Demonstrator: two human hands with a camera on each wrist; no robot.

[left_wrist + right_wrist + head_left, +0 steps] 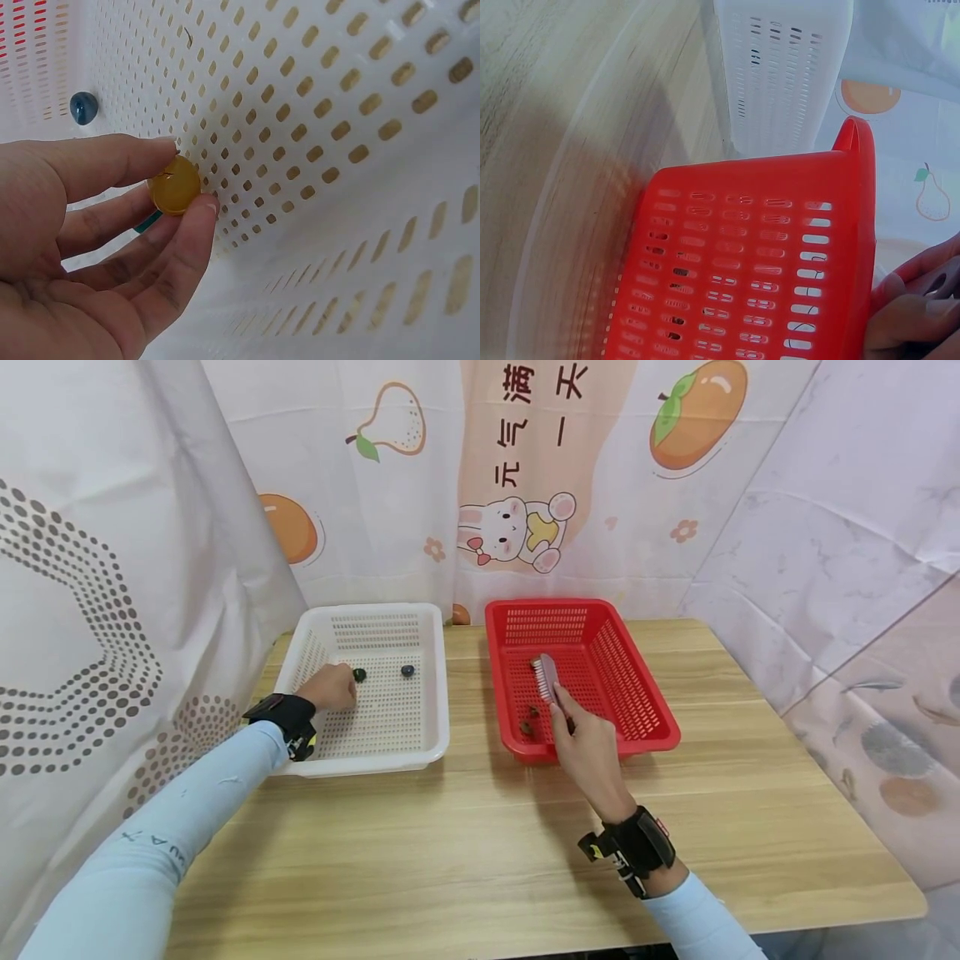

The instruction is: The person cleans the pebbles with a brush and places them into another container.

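Inside the white basket, my left hand pinches a glossy yellow, rounded stone between thumb and fingertips. The head view hides this stone behind the hand. Close beside the hand sits a dark green stone, and farther right lies a dark blue one, both on the basket floor. My right hand grips a small brush by its handle over the red basket, the white bristles facing left. Several small brownish pieces lie on the red basket's floor near the brush.
Both baskets have slotted walls and stand side by side on a wooden table, with a strip of tabletop between them. A printed curtain hangs behind the table, and white cloth closes off the left side.
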